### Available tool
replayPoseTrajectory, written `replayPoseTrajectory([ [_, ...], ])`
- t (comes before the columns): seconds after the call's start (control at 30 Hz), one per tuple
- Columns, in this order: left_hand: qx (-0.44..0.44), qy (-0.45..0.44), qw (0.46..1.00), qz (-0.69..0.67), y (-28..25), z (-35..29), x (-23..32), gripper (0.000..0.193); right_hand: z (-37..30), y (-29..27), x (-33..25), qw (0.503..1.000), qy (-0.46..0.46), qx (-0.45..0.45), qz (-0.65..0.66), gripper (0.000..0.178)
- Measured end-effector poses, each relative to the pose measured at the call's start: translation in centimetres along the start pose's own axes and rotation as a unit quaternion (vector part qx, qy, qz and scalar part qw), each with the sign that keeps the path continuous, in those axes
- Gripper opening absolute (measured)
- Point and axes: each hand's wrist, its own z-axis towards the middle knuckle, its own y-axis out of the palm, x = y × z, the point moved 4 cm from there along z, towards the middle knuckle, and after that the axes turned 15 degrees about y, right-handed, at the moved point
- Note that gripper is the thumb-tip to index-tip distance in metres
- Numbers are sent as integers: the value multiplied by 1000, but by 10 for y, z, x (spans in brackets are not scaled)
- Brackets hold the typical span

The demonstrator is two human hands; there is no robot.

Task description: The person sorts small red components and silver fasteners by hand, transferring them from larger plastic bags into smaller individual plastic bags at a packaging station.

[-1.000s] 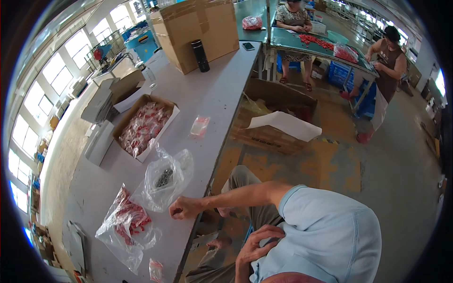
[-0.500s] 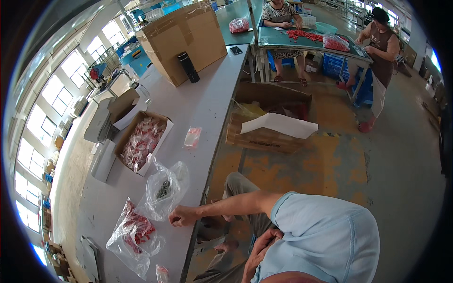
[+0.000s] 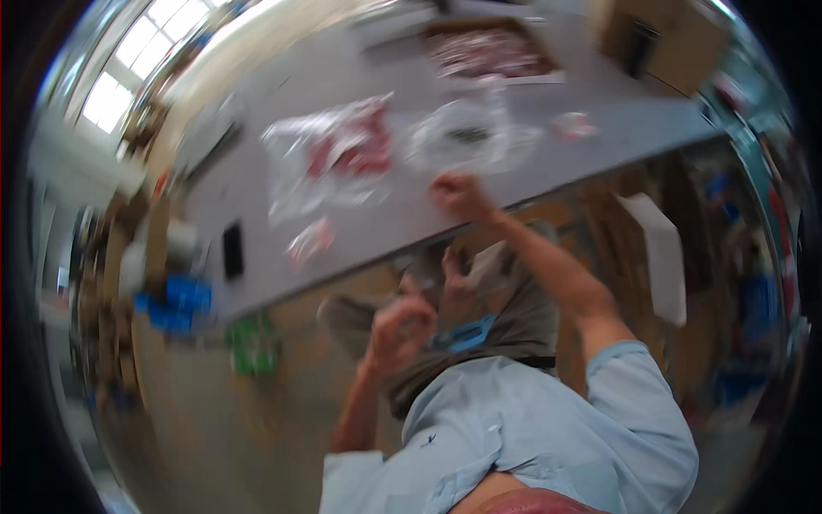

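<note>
My right hand (image 3: pixel 462 196) rests curled at the near edge of the grey table (image 3: pixel 257 283). Just beyond it lies an open clear plastic bag (image 3: pixel 422 150) with small dark pieces inside; what the curled fingers hold, if anything, is hidden. Over my lap, off the table, my left hand (image 3: pixel 401 332) is raised, its fingers smeared by motion. To the left of the right hand spreads a clear bag of red pieces (image 3: pixel 355 144). Nearer the edge is a small clear packet (image 3: pixel 310 243) with red in it.
An open box (image 3: pixel 548 77) of wrapped red pieces stands at the back, with a small packet (image 3: pixel 574 126) nearer. A dark flat object (image 3: pixel 233 250) lies at the table's left end. A big carton (image 3: pixel 689 51) and dark bottle (image 3: pixel 639 48) are far right; a white-flapped carton (image 3: pixel 655 257) stands below.
The view has swung left, bringing the table's left end into sight. My left hand has risen from against my body; my right hand stays curled at the table edge by the clear bag.
</note>
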Motion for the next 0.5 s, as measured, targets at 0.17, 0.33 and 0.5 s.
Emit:
replayPoseTrajectory([
  [0.17,224,47,922,313,-109,-38,-28,12,-8,9,-21,979,160,-120,38,12],
  [0.33,272,25,867,416,-173,-44,-64,11,-17,55,-53,992,28,-110,-53,12],
  [0.5,258,19,851,457,-203,-30,-103,10,-10,156,-107,985,-33,-167,-5,13],
])
